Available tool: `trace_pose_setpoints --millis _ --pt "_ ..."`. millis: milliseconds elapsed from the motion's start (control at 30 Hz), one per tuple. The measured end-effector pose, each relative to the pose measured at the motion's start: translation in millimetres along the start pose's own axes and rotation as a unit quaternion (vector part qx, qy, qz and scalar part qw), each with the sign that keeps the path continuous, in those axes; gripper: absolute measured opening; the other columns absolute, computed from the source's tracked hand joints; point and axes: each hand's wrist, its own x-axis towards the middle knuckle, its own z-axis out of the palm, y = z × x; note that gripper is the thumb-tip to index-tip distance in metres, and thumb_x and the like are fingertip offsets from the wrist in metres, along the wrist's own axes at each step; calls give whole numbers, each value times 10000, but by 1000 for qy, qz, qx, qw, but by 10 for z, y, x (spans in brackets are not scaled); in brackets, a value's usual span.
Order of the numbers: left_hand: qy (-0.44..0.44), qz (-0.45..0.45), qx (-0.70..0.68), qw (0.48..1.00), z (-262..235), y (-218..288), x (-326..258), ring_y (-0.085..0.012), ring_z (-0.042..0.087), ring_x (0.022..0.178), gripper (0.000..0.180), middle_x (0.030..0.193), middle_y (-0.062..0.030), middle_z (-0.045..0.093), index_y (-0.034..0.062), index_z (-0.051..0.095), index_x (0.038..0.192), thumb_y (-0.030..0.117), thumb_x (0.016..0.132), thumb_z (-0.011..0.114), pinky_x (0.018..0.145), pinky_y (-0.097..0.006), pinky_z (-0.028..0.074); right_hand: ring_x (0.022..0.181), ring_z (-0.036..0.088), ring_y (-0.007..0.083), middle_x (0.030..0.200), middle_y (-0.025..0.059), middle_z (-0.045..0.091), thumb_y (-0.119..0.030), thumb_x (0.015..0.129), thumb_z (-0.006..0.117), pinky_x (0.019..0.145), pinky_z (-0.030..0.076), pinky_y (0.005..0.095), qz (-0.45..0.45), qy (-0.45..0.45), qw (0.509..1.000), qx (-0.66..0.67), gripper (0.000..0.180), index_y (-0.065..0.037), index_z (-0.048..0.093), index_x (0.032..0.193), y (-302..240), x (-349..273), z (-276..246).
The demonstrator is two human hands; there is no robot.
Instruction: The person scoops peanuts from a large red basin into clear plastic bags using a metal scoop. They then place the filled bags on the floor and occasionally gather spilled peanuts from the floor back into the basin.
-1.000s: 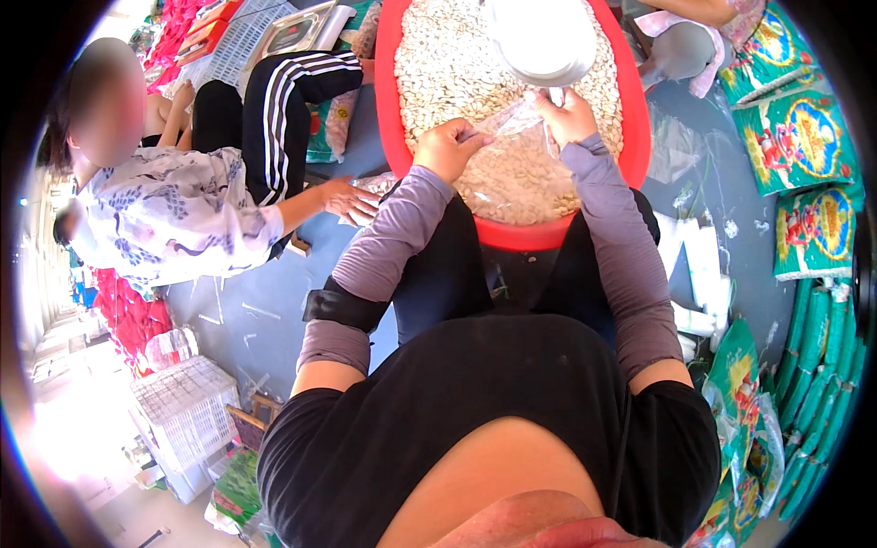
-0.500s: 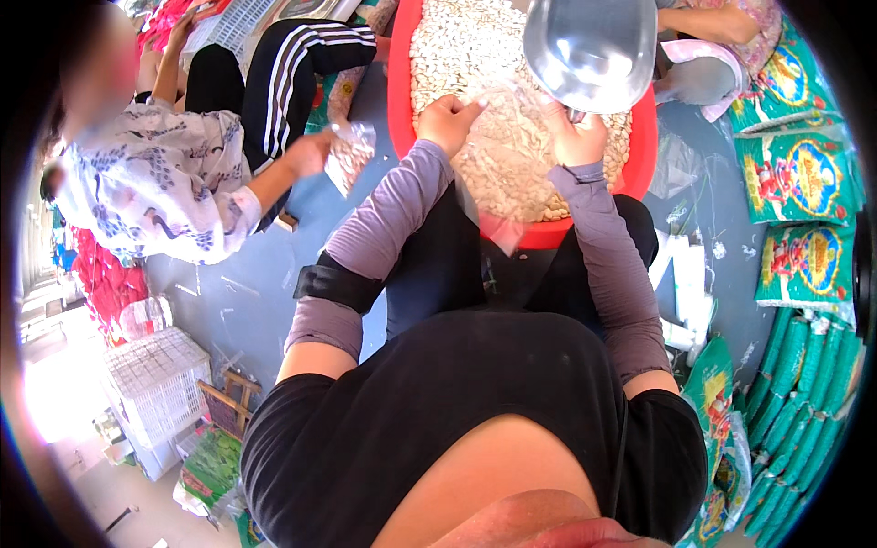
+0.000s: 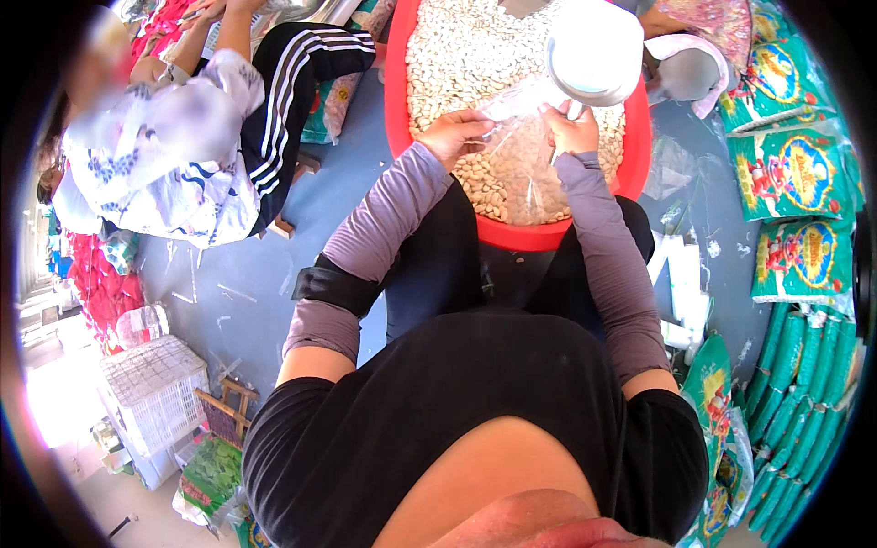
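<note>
Over a red tub (image 3: 398, 100) filled with pale, bean-like pieces (image 3: 448, 46), my two hands hold a clear plastic bag (image 3: 525, 173) between them. My left hand (image 3: 454, 135) pinches the bag's upper left edge. The fingers of my right hand (image 3: 575, 135) are wrapped round the handle of a metal scoop (image 3: 596, 59), its thumb side touching the bag's right edge. The scoop's bowl points away from me, bright with glare, so its contents cannot be made out. Pale pieces show through the bag; whether any lie inside it I cannot tell.
A person in a patterned shirt (image 3: 174, 137) sits at the left, and another person's arm and patterned clothing (image 3: 703, 27) are at the far right. Green printed bags (image 3: 795, 178) are stacked on the right. White crates (image 3: 151, 374) and a small wooden stool (image 3: 228, 406) stand at lower left.
The scoop has turned and its bowl has dropped slightly. My left hand has shifted a little down and right with the bag's edge. The person at the left has moved a filled bag out of view.
</note>
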Motion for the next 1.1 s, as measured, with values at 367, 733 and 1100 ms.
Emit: trace_pose_setpoints --millis 367,733,1100 --pt "145 283 129 939 254 -78 21 -110 459 459 171 582 13 491 47 494 842 208 896 513 428 -238 381 593 532 107 689 14 534 -57 737 694 537 464 240 16 -166 985 -37 222 -26 483 798 163 -332 306" --pt "120 97 298 942 145 86 -72 -90 424 406 110 551 14 462 90 510 889 188 868 556 374 -241 343 424 449 125 596 35 482 -275 792 634 350 351 271 199 -290 840 -413 292 -23 502 859 -136 728 -734" --pt "25 198 532 823 170 -23 -45 -363 588 741 113 760 -178 596 133 514 953 138 857 455 655 -431 453 481 429 138 621 10 524 -523 886 393 465 361 283 330 -373 831 -248 477 -99 610 868 1357 893 -440"
